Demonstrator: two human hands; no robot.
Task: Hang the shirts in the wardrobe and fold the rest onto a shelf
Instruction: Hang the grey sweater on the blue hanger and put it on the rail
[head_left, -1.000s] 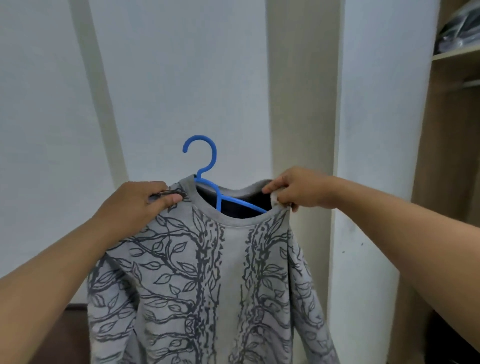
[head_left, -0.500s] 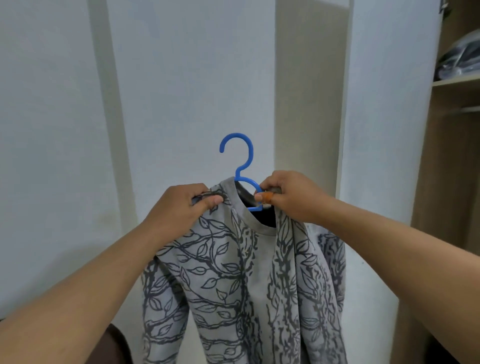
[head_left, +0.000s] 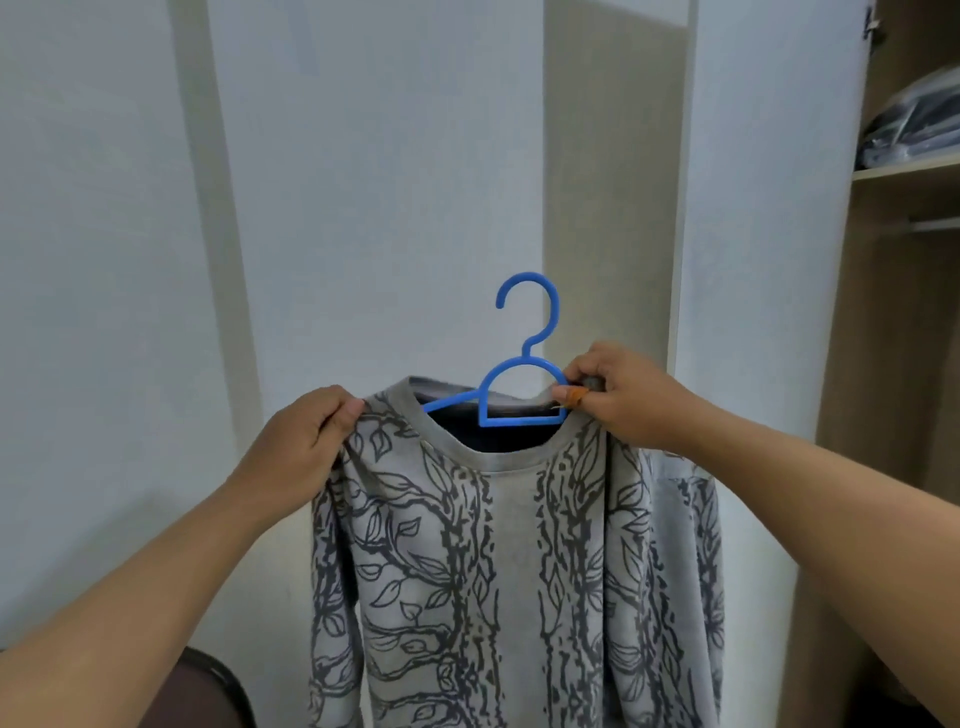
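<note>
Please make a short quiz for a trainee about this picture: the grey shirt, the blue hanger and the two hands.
1. True or false: the blue hanger already hangs on the rail.
2. Which hand pinches the collar beside the hanger's loop?
A. left hand
B. right hand
3. Fill in: the grey shirt bears a dark ____ print.

Key
1. False; its hook is free in the air.
2. B
3. leaf, with branches

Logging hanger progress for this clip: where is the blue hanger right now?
In the head view, the blue hanger sits centre-right, partly inside the grey patterned shirt collar; the right hand pinches collar and hanger, the left hand grips the other shoulder.
</note>
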